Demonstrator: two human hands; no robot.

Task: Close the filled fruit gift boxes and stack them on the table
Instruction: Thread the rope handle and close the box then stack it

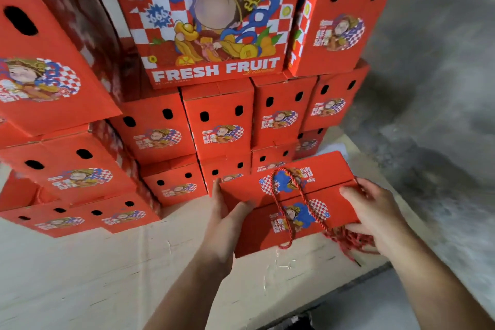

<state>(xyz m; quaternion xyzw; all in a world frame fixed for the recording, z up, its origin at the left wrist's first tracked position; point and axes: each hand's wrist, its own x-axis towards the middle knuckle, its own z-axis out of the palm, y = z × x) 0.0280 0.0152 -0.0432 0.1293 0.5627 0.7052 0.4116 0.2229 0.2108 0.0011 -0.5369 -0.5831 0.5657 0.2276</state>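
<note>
Item 1: red gift box (267, 230), lid flaps closed, sitting low on the right part of the surface (93, 276), tilted in the frame. Two printed cartoon emblems on its top, one on each flap, with the seam running between them. A red rope handle (286, 203) lies looped across the top, crossing the seam.

Item 2: my left hand (227, 220), on the box's left end. Thumb lies on the top face, fingers extend along the left side; the hand holds the box edge.

Item 3: my right hand (375, 211), at the box's right end. Thumb rests on the top near the seam, fingers curl round the right edge, gripping it. A tangle of red cord (348, 242) shows just beneath this hand.

Item 4: stacked boxes (219, 126), same red type, closed, several tiers high, filling the left and rear of the surface. Each end face shows two oval holes above an emblem. One box on top (209, 21) faces me broadside, printed "FRESH FRUIT".

Item 5: surface, pale, scuffed, covered in what looks like cardboard sheet. Grey concrete wall (442, 88) to the right.
</note>
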